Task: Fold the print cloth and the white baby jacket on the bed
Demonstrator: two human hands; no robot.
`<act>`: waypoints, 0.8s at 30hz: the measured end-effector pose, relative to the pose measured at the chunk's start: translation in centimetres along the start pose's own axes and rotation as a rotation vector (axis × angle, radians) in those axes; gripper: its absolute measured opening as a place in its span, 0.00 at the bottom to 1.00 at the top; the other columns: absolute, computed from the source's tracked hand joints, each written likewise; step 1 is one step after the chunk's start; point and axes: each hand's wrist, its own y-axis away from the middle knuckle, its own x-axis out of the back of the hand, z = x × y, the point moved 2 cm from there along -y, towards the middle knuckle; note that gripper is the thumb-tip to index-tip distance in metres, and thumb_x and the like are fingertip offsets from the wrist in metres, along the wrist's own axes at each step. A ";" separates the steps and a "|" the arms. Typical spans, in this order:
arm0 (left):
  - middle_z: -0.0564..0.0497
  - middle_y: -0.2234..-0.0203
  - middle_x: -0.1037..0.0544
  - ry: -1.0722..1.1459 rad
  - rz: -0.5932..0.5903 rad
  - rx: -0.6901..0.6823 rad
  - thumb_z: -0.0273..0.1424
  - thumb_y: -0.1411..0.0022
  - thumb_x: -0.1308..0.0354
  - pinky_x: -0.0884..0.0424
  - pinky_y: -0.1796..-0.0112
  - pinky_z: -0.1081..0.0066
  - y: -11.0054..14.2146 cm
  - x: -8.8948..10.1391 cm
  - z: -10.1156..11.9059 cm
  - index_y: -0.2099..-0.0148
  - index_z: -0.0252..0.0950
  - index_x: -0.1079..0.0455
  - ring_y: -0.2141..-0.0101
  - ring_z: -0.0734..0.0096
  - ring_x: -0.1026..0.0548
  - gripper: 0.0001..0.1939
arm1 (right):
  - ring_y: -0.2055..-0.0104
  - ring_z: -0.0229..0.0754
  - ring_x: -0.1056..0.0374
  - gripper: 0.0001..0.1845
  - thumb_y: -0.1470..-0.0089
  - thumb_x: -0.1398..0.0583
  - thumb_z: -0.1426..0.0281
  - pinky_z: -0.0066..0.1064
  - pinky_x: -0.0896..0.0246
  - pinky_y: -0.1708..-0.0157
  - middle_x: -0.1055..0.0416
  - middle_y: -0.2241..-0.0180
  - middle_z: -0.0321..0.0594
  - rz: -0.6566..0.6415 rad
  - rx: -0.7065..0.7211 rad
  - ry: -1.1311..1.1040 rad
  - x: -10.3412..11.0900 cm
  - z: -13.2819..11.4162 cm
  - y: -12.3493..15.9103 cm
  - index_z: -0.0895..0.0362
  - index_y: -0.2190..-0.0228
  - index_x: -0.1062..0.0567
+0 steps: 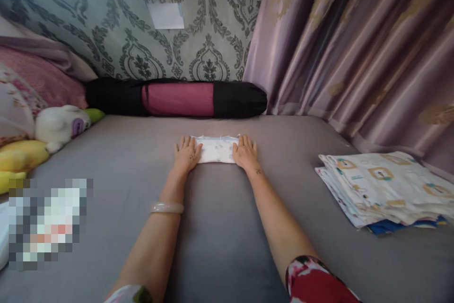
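Observation:
A small white cloth (217, 151), folded into a flat rectangle with faint prints and a bluish far edge, lies on the grey bed sheet (220, 227). On its left end rests my left hand (187, 154), palm down with the fingers stretched forward. My right hand (246, 152) lies flat on the right end in the same way, fingers extended. Both thumbs point inward over the cloth. Whatever is under the palms is hidden. A pale bangle (167, 207) circles my left forearm.
To the right sits a stack of folded printed cloths (386, 187). A long black and pink bag (177, 99) lies along the wall. Plush toys (58, 125) and pillows line the left side, near a blurred-out item (53, 222). Curtains (340, 43) hang at right.

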 end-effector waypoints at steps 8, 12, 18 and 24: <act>0.39 0.34 0.42 -0.028 0.025 -0.085 0.42 0.30 0.65 0.53 0.36 0.50 -0.1 -0.2 1.0 0.34 0.30 0.42 0.34 0.54 0.48 0.31 | 0.31 0.54 0.57 0.32 0.33 0.58 0.61 0.45 0.62 0.35 0.50 0.34 0.55 -0.006 0.074 0.013 -0.4 -1.8 0.5 0.68 0.37 0.43; 0.38 0.33 0.47 -0.013 -0.083 -0.035 0.44 0.30 0.65 0.50 0.38 0.50 -0.4 -1.3 0.2 0.32 0.31 0.45 0.34 0.51 0.49 0.32 | 0.32 0.56 0.57 0.32 0.33 0.57 0.60 0.47 0.61 0.36 0.50 0.34 0.55 -0.026 0.040 0.029 -1.1 -1.5 0.8 0.68 0.37 0.42; 0.38 0.32 0.48 -0.004 -0.103 -0.031 0.44 0.30 0.65 0.50 0.38 0.50 -0.3 -1.0 0.2 0.32 0.33 0.46 0.33 0.52 0.50 0.31 | 0.32 0.55 0.57 0.32 0.33 0.57 0.61 0.47 0.61 0.36 0.51 0.33 0.55 -0.038 0.038 0.019 -0.9 -1.4 0.7 0.68 0.37 0.42; 0.39 0.34 0.42 -0.080 0.033 -0.076 0.43 0.30 0.65 0.57 0.37 0.45 -0.2 0.0 1.4 0.35 0.33 0.40 0.33 0.50 0.52 0.30 | 0.31 0.53 0.57 0.30 0.33 0.58 0.62 0.49 0.67 0.35 0.50 0.33 0.54 0.014 0.097 -0.008 0.3 -2.5 0.9 0.64 0.37 0.42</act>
